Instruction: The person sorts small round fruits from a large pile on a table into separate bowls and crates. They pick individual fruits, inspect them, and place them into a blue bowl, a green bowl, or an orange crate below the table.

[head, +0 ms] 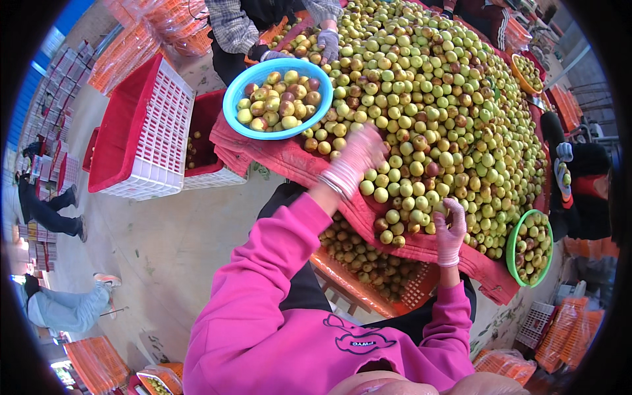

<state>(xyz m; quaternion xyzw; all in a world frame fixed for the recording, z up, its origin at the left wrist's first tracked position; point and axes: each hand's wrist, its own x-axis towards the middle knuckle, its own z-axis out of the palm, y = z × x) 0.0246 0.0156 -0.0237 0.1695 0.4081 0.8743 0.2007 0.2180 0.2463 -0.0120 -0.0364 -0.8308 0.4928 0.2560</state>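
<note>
My left hand [359,157], in a pink striped glove, is motion-blurred over the near left part of a large heap of green and brown jujubes [419,113]. Its fingertips are too smeared to show whether they hold a fruit. At the heap's near edge, my right hand [451,232] wears a matching glove. Its thumb and fingers curl around a green jujube [440,209]. Beyond my left hand, a blue plastic basket [228,106] of reddish-brown and yellow-green jujubes rests at the heap's left edge. Red quilted cloth [355,212] borders the heap.
Under the cloth's edge, an orange crate [355,284] of jujubes sits before my legs. A green basket [511,247] of fruit stands at right. White crates with red lining [140,133] are at left. Gloved hands of co-workers [328,45] reach in from the far side and right.
</note>
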